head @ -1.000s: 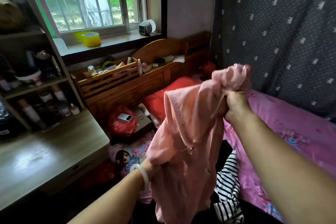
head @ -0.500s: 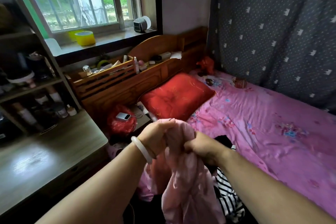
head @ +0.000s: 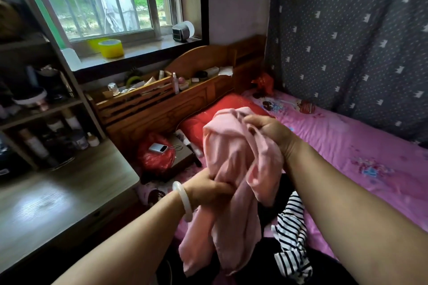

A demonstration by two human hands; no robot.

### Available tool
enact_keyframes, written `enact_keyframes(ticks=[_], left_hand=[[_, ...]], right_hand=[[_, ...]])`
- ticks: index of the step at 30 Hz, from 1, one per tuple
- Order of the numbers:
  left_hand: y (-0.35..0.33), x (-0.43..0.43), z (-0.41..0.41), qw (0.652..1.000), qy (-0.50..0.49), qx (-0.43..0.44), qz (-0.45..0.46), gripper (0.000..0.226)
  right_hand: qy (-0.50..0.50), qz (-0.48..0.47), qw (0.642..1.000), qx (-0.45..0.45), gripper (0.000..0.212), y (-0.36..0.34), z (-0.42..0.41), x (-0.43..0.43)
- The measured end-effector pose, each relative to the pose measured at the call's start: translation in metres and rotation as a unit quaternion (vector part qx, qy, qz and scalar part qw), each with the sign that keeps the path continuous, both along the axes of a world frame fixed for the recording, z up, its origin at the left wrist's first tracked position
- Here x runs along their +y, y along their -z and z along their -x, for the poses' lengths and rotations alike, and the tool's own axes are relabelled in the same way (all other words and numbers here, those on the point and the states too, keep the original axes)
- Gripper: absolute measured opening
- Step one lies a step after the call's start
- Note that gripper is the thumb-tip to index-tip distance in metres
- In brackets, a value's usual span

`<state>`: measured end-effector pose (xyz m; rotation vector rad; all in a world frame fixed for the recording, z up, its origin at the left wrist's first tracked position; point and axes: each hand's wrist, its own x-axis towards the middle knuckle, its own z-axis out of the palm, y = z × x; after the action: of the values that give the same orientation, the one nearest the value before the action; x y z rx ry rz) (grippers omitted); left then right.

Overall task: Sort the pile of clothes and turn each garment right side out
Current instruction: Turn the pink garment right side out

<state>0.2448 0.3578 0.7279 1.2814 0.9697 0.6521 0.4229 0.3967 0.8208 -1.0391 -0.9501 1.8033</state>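
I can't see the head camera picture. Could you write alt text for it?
A person holds a pink garment above a bed: the right hand grips its bunched top, the left hand grips it lower down. A black-and-white striped garment lies beneath it on the bed, with a red pillow behind.

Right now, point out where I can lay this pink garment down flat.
Widest bare patch: the pink bedsheet between your right arm and the grey curtain. The wooden desk top at left, below the shelves, also shows bare. Crowded: the striped garment and dark clothes under the pink garment, the red bag by the pillow, and the headboard shelf.
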Motion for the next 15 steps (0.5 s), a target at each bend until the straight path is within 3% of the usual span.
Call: enact_keyframes(ticks=[2,5,10,12,15], left_hand=[[-0.004,0.003,0.005,0.993,-0.092,-0.062,0.045,0.024],[-0.01,0.01,0.022,0.98,-0.168,-0.107,0.025,0.012],[-0.019,0.011,0.021,0.983,-0.147,-0.083,-0.068,0.021],[-0.022,0.011,0.018,0.981,-0.135,-0.03,-0.134,0.012],[-0.023,0.019,0.022,0.951,-0.191,0.087,-0.229,0.02]], right_hand=[[0.05,0.074,0.989,0.115,0.04,0.018,-0.019,0.017],[0.053,0.149,0.985,0.072,0.084,0.055,-0.039,0.016],[-0.156,0.15,0.975,-0.043,0.056,0.092,0.007,-0.026],[-0.131,0.098,0.985,-0.057,0.034,0.087,0.021,-0.025],[0.017,0.032,0.999,-0.018,0.027,0.063,0.025,-0.014]])
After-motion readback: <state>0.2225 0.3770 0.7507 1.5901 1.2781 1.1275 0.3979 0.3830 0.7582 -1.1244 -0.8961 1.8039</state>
